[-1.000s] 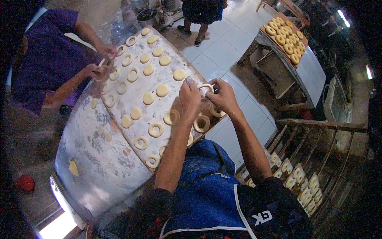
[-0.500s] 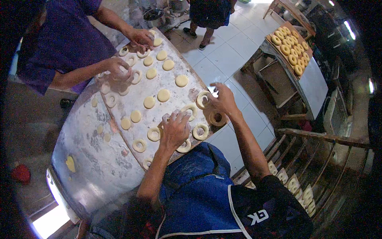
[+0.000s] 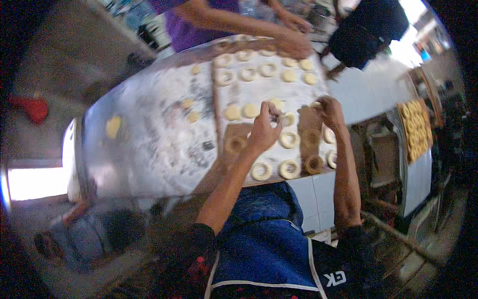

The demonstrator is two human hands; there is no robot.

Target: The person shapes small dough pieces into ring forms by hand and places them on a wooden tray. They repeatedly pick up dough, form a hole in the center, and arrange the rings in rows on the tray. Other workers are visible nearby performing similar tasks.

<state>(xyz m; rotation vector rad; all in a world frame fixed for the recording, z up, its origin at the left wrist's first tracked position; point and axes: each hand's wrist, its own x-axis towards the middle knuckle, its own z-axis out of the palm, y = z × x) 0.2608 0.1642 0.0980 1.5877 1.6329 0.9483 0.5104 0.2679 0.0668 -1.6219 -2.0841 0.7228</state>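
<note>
My left hand (image 3: 265,130) is over the middle of a floured board (image 3: 249,94), its fingers curled in and blurred. Beside its fingertips is a pale piece of dough (image 3: 288,119); whether the hand grips anything is hidden. My right hand (image 3: 332,114) is at the board's right side, fingertips pinched at a small dough disc (image 3: 315,104). Dough rings (image 3: 289,140) lie between and below my hands, with another ring (image 3: 261,171) near the front edge. Flat dough discs (image 3: 233,112) lie left of my left hand.
Across the board, a person in purple reaches over more rings (image 3: 248,73) with an arm (image 3: 294,44). A floured metal table (image 3: 149,124) extends left, with dough scraps (image 3: 113,127). At right, a tray of rings (image 3: 416,129) rests on another table. Another person (image 3: 368,32) stands behind.
The view has turned, so the board sits squarer before me. My left hand has left the front rings and curled; my right hand's spread fingers have drawn together at a disc.
</note>
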